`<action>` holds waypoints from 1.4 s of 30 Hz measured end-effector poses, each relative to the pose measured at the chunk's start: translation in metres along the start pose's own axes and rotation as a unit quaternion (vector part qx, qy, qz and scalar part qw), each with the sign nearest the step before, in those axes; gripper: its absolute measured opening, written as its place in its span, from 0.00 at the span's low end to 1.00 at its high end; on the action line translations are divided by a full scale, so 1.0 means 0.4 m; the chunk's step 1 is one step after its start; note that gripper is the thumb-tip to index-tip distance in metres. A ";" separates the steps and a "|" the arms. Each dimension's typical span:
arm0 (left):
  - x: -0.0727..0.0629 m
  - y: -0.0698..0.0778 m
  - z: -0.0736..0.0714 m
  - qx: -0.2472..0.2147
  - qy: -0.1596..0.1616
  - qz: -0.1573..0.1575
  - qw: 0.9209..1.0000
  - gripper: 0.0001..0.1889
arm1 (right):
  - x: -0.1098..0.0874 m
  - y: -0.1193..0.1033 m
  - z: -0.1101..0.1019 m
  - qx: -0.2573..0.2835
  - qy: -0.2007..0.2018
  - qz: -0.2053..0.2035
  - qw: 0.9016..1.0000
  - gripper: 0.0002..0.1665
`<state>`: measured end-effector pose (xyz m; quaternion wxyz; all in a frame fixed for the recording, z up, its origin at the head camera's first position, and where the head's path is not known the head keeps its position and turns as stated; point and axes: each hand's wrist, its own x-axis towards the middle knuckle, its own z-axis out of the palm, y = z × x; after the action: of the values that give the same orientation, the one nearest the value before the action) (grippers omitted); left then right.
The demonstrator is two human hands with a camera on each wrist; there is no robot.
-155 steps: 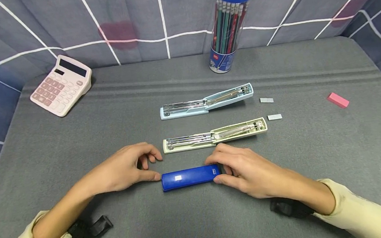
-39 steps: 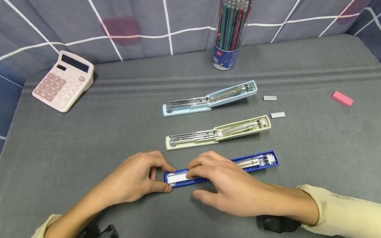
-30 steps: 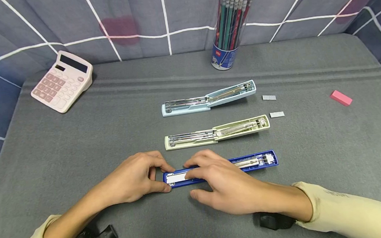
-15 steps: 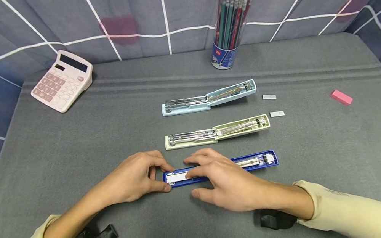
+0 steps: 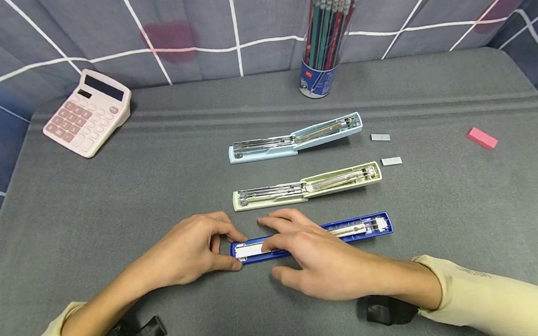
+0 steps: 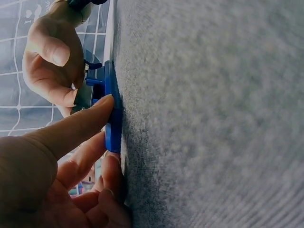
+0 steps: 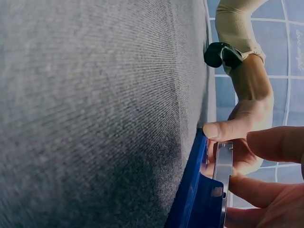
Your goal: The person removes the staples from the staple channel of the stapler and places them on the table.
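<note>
A blue stapler (image 5: pixel 367 227) lies unfolded on the grey cloth, its cover laid back to the right with the inside up. My left hand (image 5: pixel 189 251) pinches the left end of its base between thumb and fingers. Over the stapler's middle, my right hand (image 5: pixel 321 260) touches the metal staple magazine (image 7: pixel 223 161) with its fingertips, the thumb held apart. That hand hides the hinge in the head view. Just behind lie a pale green stapler (image 5: pixel 271 193) and a light blue stapler (image 5: pixel 267 146), both opened out the same way.
Two small staple strips (image 5: pixel 391 161) lie right of the staplers, with a pink eraser (image 5: pixel 482 138) farther right. A pink calculator (image 5: pixel 91 115) stands at the back left. At the back, a clear tube of pencils (image 5: pixel 327 38) with a blue lid stands before a checked curtain.
The blue stapler was closed; now its cover is folded back rightward. My left hand has come to grip its base, and my right hand has left the hinge end. The last second shows hardly any movement.
</note>
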<state>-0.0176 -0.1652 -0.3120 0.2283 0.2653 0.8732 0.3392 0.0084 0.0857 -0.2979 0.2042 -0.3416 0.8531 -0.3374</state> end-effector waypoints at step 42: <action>0.000 -0.001 -0.003 0.010 0.001 0.003 1.000 0.13 | 0.050 -0.014 -0.001 0.021 0.036 -0.095 0.995 0.26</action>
<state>-0.0184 -0.1661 -0.3114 0.2240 0.2695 0.8761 0.3312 -0.0031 0.0687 -0.2960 0.1476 -0.4045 0.8162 -0.3854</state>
